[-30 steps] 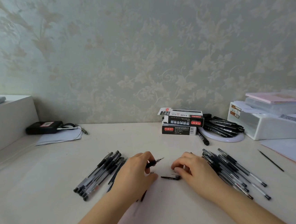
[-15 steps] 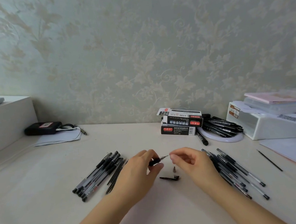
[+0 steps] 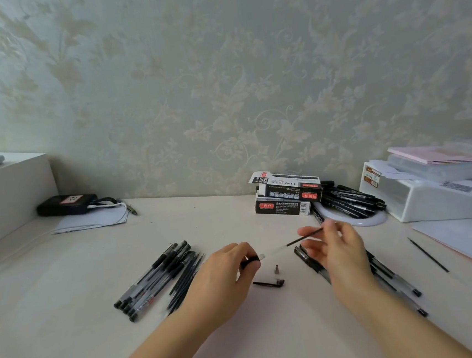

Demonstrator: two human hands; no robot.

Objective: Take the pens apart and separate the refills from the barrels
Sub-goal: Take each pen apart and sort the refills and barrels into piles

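Left hand (image 3: 224, 275) gripping pen barrel (image 3: 252, 259) just above the table (image 3: 70, 324); right hand (image 3: 339, 249) pinching the refill (image 3: 304, 239), partly drawn out, bridging the 2 hands. Below them, a loose cap (image 3: 269, 283) and tip (image 3: 277, 269).

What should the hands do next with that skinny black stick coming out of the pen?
Probably keep pulling: the right hand pinches the thin black refill, partly drawn out of the clear plastic barrel that the left hand grips. Once free, it could go with the loose black refills on the left.
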